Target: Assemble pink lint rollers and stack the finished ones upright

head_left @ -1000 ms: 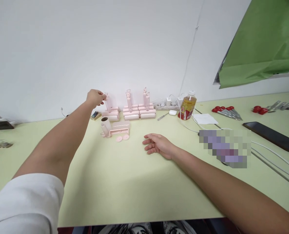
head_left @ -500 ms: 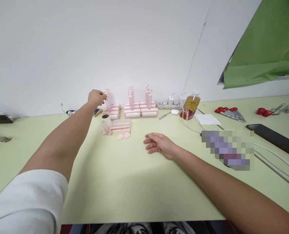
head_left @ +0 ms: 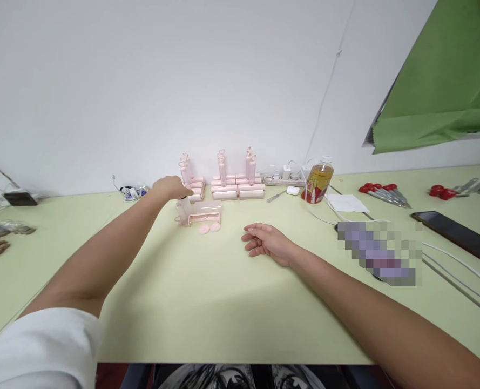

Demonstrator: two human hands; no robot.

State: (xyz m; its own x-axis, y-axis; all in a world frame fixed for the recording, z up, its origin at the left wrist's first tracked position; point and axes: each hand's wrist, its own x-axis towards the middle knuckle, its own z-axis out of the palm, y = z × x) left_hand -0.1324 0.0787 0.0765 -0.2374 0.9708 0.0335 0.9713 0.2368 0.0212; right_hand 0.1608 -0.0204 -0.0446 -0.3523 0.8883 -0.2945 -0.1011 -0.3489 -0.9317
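Observation:
My left hand (head_left: 170, 188) is at the top of a whitish hollow roll (head_left: 185, 206) that stands on end. Most of its fingers are hidden, so its grip on the roll is unclear. Beside the roll are a pale pink handle-like piece (head_left: 180, 217), a pink open frame (head_left: 204, 218), a pale translucent cover (head_left: 208, 207) and two pink round caps (head_left: 209, 228). On the bare tabletop to the right rests my right hand (head_left: 268, 244), palm inward, its fingers loosely bent and apart, holding nothing.
Along the wall stand pink cases (head_left: 238, 189) with upright pink handle pieces (head_left: 222, 170). Rightward are a power strip (head_left: 284, 182), a drink bottle (head_left: 318, 181), a white napkin (head_left: 348, 203), red-handled tools (head_left: 385, 194), a phone (head_left: 456, 236) and trailing white cables (head_left: 460, 263).
My left hand has come down and toward me, from the upright pink handle pieces at the back left to the whitish roll. My right hand stays put; the view has shifted slightly.

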